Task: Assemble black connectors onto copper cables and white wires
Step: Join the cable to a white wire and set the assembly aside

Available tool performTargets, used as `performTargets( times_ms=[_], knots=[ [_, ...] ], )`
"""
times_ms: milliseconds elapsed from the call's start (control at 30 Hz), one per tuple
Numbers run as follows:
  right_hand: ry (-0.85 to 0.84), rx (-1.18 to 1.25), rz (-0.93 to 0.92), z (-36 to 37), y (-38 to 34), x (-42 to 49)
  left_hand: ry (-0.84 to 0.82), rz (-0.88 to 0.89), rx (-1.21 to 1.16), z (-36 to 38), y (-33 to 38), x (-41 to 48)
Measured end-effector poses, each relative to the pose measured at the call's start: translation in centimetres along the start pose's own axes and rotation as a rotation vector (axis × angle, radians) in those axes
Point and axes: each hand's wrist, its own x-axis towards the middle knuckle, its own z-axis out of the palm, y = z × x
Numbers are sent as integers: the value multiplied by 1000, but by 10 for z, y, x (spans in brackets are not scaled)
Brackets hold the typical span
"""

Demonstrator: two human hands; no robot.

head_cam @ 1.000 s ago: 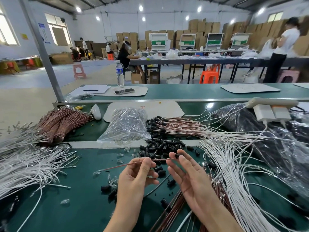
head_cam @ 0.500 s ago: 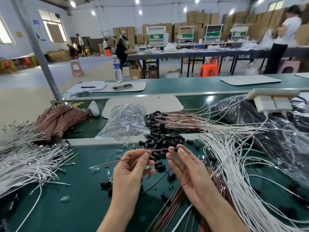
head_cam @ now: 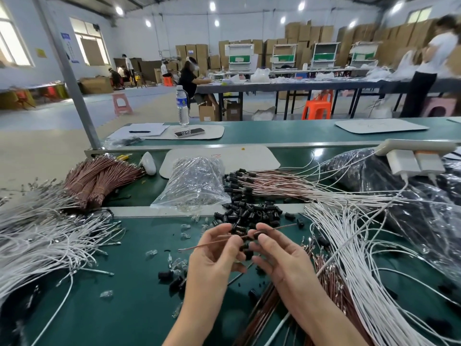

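Above the green bench, my left hand (head_cam: 214, 253) pinches a thin copper cable (head_cam: 199, 245) that runs from lower left to upper right. My right hand (head_cam: 282, 255) meets it fingertip to fingertip and pinches a small black connector (head_cam: 257, 235) on the cable. The cable's far end pokes out past my right fingers. Just behind my hands lies a loose pile of black connectors (head_cam: 249, 212). White wires (head_cam: 361, 245) fan out to the right. More copper cables (head_cam: 262, 308) lie under my right forearm.
Copper cables fitted with connectors (head_cam: 274, 183) lie behind the pile, beside a clear plastic bag (head_cam: 197, 183). At the left are a white wire heap (head_cam: 45, 240) and a tied copper bundle (head_cam: 99, 178). A power strip with chargers (head_cam: 414, 158) sits at the right.
My hands have closed together. The cable has slid right, so its end now sticks out beyond my right fingers, which now pinch a black connector on it.
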Motion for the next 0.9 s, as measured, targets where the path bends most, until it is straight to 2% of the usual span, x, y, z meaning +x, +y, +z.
performTargets(
  times_ms=[100, 200, 300, 367, 533, 800, 900],
  knots=[
    [40, 111, -22, -6, -7, 2, 132, -54, -136, -7, 3, 5],
    [32, 86, -27, -7, -8, 0, 142, -74, -130, -6, 2, 5],
    [-37, -28, -24, 1, 0, -3, -25, -79, -14, 4, 1, -2],
    [-46, -25, -53, 1, -1, -2, -64, -62, 90, 7, 0, -6],
    [97, 285, -218, -40, -40, 8, -9, 42, 407, 0, 1, -8],
    [304, 492, -344, -74, -60, 12, -415, 149, 1010, 64, -5, 21],
    [376, 493, -382, -79, -62, 13, -493, 145, 1123, 104, -11, 39]
  ],
)
